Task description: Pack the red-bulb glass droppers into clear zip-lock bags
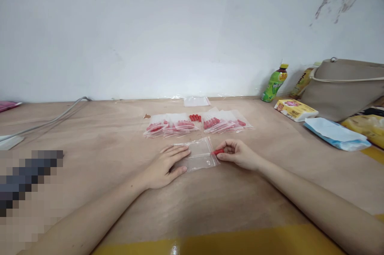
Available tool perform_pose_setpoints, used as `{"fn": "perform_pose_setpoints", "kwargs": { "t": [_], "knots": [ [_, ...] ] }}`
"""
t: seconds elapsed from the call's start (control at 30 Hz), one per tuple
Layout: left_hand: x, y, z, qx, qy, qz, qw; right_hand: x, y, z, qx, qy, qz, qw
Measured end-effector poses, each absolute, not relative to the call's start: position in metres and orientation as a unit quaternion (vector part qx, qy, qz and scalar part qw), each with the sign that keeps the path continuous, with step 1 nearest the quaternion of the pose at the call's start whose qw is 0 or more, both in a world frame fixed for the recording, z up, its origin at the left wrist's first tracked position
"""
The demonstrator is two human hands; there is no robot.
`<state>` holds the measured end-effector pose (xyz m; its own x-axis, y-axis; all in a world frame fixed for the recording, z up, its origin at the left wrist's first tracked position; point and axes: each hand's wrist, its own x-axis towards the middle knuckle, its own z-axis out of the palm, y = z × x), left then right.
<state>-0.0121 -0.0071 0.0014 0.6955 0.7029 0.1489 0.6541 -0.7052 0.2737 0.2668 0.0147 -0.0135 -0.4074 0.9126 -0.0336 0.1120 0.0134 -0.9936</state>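
Note:
A clear zip bag (199, 154) lies flat on the table. My left hand (171, 166) rests on its left part with the fingers spread. At the bag's right end, my right hand (238, 154) pinches a red-headed item (218, 152), whose thin pale stem points left into the bag's mouth. Beyond the hands, several loose red-headed items (195, 118) lie side by side. To their left is a pile of bags with red items inside (171, 124), and to their right another such pile (226, 121).
A stack of empty bags (196, 101) lies by the wall. On the right are a green bottle (274, 83), a yellow tissue pack (295, 110), a blue-white packet (336, 133) and a grey bag (345, 87). A cable (57, 117) runs along the left.

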Motion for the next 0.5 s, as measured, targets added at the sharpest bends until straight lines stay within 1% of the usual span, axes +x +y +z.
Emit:
{"fn": "perform_pose_setpoints", "kwargs": {
  "t": [0.07,0.13,0.33,0.5],
  "knots": [
    [-0.012,-0.007,0.001,0.916,0.37,0.117,0.099,0.266,0.016,-0.013,-0.409,-0.683,0.51,0.326],
    [-0.012,-0.007,0.001,0.917,0.369,0.115,0.096,0.262,0.017,-0.012,-0.41,-0.711,0.474,0.32],
    [-0.013,-0.007,0.0,0.918,0.368,0.117,0.09,0.249,0.019,-0.015,-0.444,-0.62,0.536,0.362],
    [-0.013,-0.006,-0.001,0.919,0.366,0.119,0.085,0.247,0.011,-0.008,-0.438,-0.612,0.561,0.344]
  ]
}}
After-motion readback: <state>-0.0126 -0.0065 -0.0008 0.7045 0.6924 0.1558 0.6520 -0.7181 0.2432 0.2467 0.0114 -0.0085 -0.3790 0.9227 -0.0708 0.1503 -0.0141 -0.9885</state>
